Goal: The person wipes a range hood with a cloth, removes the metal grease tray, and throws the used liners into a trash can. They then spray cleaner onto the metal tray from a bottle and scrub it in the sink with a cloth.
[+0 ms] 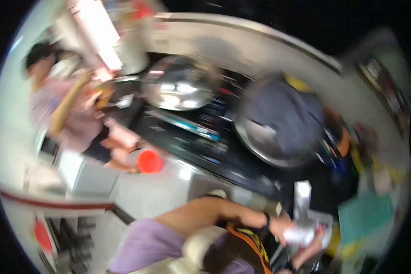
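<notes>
Motion blur softens the whole view. At the lower right, my left hand (282, 228), with a black band at the wrist, is closed round a white, shiny cylindrical container (299, 237). My right hand (308, 255) comes up from below and grips the container's right side; its fingers are smeared. What kind of container it is, I cannot make out. Just beyond my hands stands a silvery upright piece (302, 197). A teal board or sheet (366, 218) lies to their right.
A large metal wok (255, 139) with a dark cloth (283, 112) over it sits on the black stove (187, 137). Left of it is a shiny domed lid or wok (180, 84). Another person (68, 109) stands at the left, a hand by a red cup (150, 161).
</notes>
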`<state>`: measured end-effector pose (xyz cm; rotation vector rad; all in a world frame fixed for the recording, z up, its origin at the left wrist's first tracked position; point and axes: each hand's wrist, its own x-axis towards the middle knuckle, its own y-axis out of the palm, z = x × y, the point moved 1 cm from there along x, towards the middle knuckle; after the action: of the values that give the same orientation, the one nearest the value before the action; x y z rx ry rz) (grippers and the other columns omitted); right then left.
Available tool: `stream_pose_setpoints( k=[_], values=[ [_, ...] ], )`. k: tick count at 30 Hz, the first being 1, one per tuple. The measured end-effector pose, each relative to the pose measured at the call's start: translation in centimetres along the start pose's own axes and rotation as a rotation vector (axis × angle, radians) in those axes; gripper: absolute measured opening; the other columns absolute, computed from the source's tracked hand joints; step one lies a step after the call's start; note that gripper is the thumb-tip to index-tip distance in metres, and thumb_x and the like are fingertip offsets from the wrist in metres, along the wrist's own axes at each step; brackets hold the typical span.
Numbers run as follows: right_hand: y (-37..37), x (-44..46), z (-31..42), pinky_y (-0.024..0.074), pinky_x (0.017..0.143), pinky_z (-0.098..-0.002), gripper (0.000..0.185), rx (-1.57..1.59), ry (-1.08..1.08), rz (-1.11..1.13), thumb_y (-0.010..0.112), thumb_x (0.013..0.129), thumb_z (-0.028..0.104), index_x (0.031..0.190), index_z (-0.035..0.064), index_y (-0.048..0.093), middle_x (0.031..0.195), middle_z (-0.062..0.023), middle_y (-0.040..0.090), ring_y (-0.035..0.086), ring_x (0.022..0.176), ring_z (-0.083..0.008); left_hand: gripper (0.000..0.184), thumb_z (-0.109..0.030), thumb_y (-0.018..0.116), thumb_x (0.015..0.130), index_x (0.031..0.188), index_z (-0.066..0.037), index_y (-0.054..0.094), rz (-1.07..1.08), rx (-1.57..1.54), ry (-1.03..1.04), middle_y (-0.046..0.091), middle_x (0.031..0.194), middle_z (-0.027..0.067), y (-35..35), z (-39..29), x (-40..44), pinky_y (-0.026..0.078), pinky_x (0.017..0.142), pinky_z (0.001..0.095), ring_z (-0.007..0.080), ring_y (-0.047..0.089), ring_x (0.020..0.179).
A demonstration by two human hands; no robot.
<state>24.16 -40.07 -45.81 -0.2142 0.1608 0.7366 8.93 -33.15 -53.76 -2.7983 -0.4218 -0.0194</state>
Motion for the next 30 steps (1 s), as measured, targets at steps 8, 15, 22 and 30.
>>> stream_pose_setpoints(
  k=[8, 15, 22, 30],
  values=[
    [-3.9, 7.2, 1.1, 0.0503, 0.079, -0.0316, 0.055, 0.58, -0.261, 0.437, 0.06, 0.075, 0.02, 0.122, -0.0047, 0.046, 0.107, -0.0186, 0.059, 0.062, 0.089, -0.0229, 0.1, -0.039, 0.077, 0.066, 0.137, 0.003, 0.022, -0.183, 0.018, -0.097, 0.029, 0.137, 0.027, -3.8, 2.5, -2.8, 0.024, 0.106, 0.0405, 0.0365, 0.027, 0.129],
    [-4.3, 9.8, 3.8, 0.05, 0.079, -0.0338, 0.054, 0.765, -0.301, 0.469, 0.057, 0.073, 0.017, 0.122, -0.0035, 0.047, 0.106, -0.0173, 0.06, 0.061, 0.084, -0.0224, 0.087, -0.041, 0.074, 0.069, 0.133, 0.001, 0.032, -0.26, 0.103, -0.122, 0.039, 0.127, 0.0246, -4.3, 4.5, -4.1, 0.03, 0.101, 0.0412, 0.0368, 0.037, 0.121],
    [-2.7, 10.2, 3.5, 0.0492, 0.08, -0.0345, 0.04, 0.785, -0.215, 0.438, 0.056, 0.077, 0.012, 0.116, 0.0012, 0.051, 0.105, -0.0168, 0.06, 0.06, 0.087, -0.0224, 0.07, -0.039, 0.07, 0.074, 0.126, -0.001, 0.041, -0.308, 0.166, -0.118, 0.045, 0.124, 0.0202, -5.2, 4.5, -4.6, 0.031, 0.1, 0.0415, 0.0352, 0.038, 0.119],
    [-1.5, 9.3, -1.3, 0.0467, 0.069, -0.0281, 0.022, -0.161, -0.124, 0.526, 0.063, 0.072, 0.01, 0.093, 0.0053, 0.061, 0.085, -0.0021, 0.062, 0.056, 0.077, -0.0108, 0.062, -0.037, 0.068, 0.076, 0.124, -0.005, 0.045, -0.335, 0.162, -0.166, 0.049, 0.122, 0.0179, -6.0, 6.1, -5.6, 0.031, 0.1, 0.0427, 0.0357, 0.039, 0.119]
  ],
)
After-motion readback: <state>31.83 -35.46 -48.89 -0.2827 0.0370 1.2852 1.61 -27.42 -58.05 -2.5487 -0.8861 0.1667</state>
